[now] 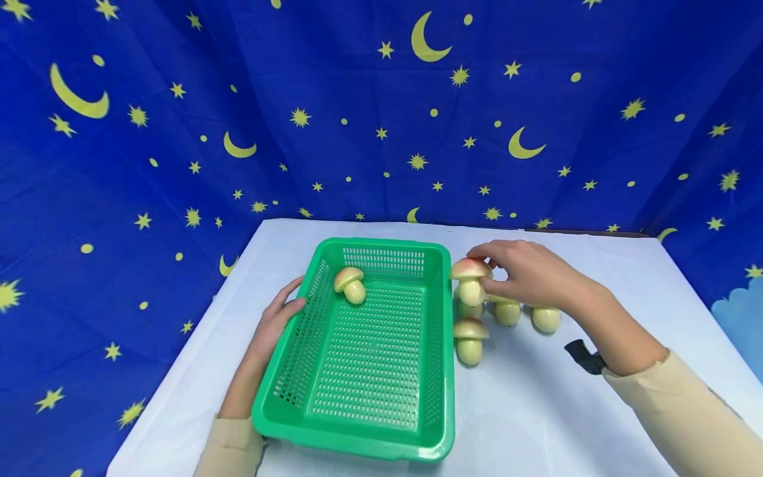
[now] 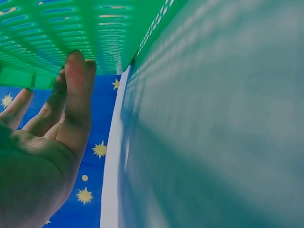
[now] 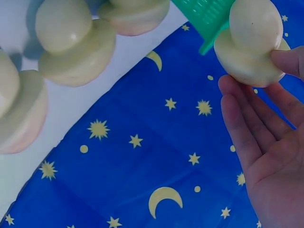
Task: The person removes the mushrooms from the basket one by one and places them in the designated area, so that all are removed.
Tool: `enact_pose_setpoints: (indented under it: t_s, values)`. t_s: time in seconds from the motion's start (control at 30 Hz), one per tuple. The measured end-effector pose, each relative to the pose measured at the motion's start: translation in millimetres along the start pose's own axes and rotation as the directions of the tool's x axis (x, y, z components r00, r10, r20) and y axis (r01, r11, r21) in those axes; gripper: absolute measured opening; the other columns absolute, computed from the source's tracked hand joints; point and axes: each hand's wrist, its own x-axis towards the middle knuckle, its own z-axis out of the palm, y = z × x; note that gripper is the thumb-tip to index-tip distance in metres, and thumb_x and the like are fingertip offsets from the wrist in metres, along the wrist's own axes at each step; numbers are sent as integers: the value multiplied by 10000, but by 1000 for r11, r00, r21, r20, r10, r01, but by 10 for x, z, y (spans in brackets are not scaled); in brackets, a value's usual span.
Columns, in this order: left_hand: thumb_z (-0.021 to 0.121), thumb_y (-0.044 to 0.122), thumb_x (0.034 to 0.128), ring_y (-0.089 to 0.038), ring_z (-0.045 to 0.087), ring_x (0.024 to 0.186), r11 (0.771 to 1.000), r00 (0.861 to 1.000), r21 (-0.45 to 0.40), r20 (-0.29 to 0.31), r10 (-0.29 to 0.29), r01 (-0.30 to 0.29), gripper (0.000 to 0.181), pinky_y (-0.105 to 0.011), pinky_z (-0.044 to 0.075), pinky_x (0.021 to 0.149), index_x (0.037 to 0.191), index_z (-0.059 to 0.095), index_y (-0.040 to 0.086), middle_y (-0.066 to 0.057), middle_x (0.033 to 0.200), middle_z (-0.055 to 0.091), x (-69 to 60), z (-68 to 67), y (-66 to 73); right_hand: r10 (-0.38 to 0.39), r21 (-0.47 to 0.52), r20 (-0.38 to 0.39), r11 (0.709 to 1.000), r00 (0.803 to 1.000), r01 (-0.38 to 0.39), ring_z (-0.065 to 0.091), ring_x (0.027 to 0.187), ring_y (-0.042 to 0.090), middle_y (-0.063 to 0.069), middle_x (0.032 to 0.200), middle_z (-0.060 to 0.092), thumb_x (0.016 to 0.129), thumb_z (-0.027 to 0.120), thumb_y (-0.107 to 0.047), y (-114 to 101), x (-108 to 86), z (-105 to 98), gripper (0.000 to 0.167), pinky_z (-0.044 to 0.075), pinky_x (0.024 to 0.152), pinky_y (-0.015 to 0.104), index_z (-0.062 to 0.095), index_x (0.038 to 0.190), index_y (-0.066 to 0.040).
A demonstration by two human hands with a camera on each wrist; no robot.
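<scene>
My right hand (image 1: 530,271) pinches a toy mushroom (image 1: 471,281) with a pinkish cap and pale stem between thumb and fingers. It is held just beyond the right rim of a green plastic basket (image 1: 357,447), above the other mushrooms. In the right wrist view the held mushroom (image 3: 256,28) appears stem up, gripped at its cap. My left hand (image 1: 277,324) touches the basket's left outer side. The left wrist view shows its fingers (image 2: 76,78) fairly straight against the slotted wall. One mushroom (image 1: 352,285) lies inside the basket, near the far left corner.
Several more mushrooms stand on the white table (image 1: 536,411) right of the basket, among them a near one (image 1: 471,341) and a far right one (image 1: 545,320). A blue cloth (image 1: 357,99) with yellow moons and stars hangs behind the table and at its sides.
</scene>
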Motion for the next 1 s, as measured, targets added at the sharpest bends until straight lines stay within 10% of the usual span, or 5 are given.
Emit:
enact_pose_setpoints:
  t_s: [1.0]
  values:
    - [516, 426, 990, -220, 628, 949, 1000, 1000, 13, -6, -23, 23, 533, -362, 539, 775, 1486, 367, 301, -174, 1298, 527, 10, -8, -14, 22, 41, -12, 999, 1000, -22, 597, 909, 113, -73, 1036, 653, 847, 688, -243, 84, -179, 132, 371, 512, 777, 384, 650, 1202, -141]
